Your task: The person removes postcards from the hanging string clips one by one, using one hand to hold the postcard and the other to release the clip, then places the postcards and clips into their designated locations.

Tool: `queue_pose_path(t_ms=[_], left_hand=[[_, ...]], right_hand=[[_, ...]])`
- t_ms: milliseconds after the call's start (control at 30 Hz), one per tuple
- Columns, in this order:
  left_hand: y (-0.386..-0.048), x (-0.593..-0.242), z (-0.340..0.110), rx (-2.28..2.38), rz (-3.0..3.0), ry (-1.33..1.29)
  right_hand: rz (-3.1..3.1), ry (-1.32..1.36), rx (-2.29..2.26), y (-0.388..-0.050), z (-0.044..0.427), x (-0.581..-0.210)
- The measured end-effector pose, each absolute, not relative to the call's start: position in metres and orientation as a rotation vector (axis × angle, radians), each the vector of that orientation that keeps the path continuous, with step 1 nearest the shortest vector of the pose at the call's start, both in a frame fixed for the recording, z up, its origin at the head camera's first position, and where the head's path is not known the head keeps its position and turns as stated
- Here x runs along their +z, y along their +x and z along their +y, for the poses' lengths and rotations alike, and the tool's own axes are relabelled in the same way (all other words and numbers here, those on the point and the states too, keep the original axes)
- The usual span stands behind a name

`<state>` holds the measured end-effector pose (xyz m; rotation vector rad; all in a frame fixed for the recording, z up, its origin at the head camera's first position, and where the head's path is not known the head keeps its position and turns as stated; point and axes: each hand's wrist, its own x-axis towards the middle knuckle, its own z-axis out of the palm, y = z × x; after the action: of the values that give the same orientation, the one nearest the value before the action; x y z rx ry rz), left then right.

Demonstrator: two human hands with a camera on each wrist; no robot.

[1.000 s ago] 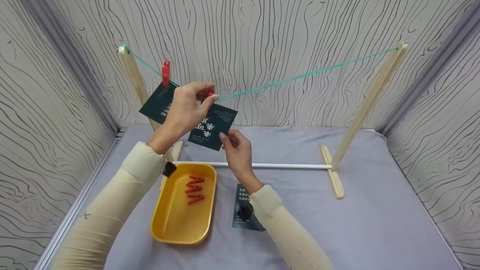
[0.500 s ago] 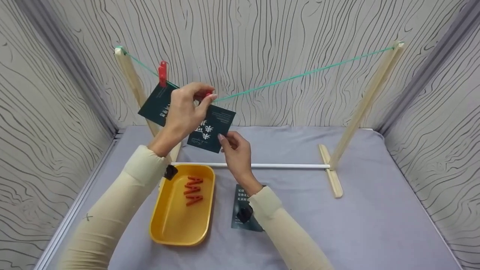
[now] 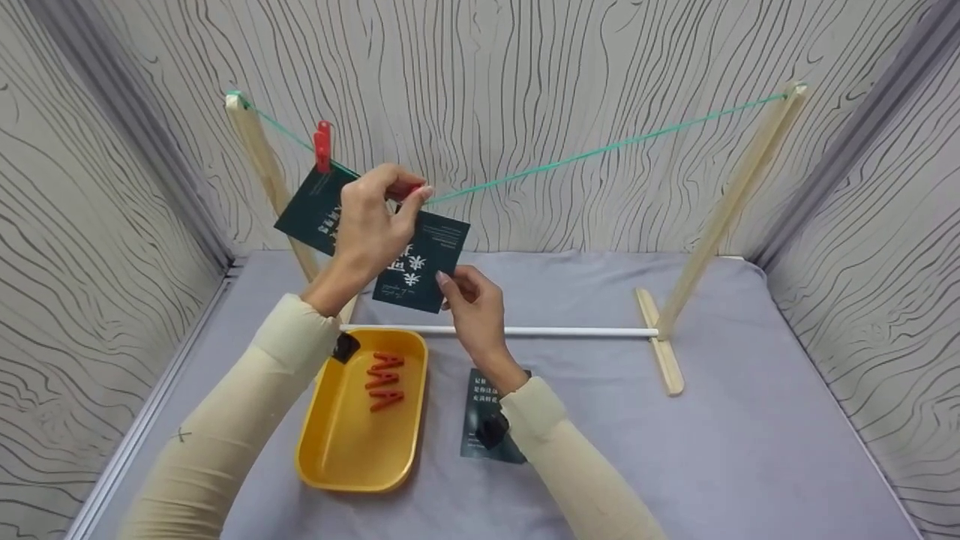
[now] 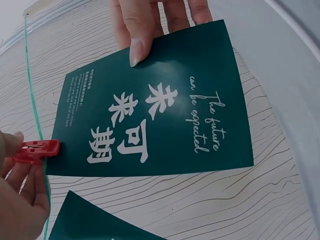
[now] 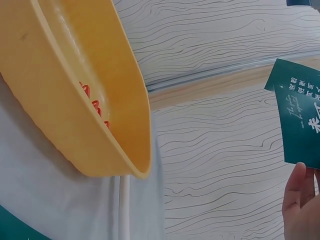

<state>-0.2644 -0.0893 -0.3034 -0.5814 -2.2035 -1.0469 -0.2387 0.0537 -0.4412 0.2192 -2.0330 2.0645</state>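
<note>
Left hand (image 3: 373,223) pinches red plastic clip (image 4: 49,147) at thin green cord (image 3: 555,164), right hand (image 3: 481,309) pinches dark-green rectangular card (image 3: 427,259), which sits at left's 4 o'clock, right's 10, long axis roughly 1-to-7.

A lavender-grey cloth (image 3: 750,450) bears a dark green card (image 3: 478,403), apparently flat, partly hidden. From it, a yellow tray (image 3: 360,450) sits at nine o'clock, a wooden foot (image 3: 670,371) at two.

Pretty even, soft light in the head view, kinda flat. Left wrist: pale sheen on the green card (image 4: 152,115) near 12 o'clock. Right wrist: glare streak inside the yellow tray (image 5: 55,100), toward 10.
</note>
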Motion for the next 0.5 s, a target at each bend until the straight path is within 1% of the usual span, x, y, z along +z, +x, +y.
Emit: queue_pose_path(t_ms=[200,500], left_hand=[[-0.2655,-0.3042,-0.0908,-1.036,-2.185,-0.59],[-0.2677,-0.3052,-0.0917,-1.058,-2.178,-0.586]], right_hand=[[-1.999,0.271,2.104,-0.2388,0.056,-0.4449],[-2.005,0.23,2.119,-0.2393,0.0589,-0.4446]])
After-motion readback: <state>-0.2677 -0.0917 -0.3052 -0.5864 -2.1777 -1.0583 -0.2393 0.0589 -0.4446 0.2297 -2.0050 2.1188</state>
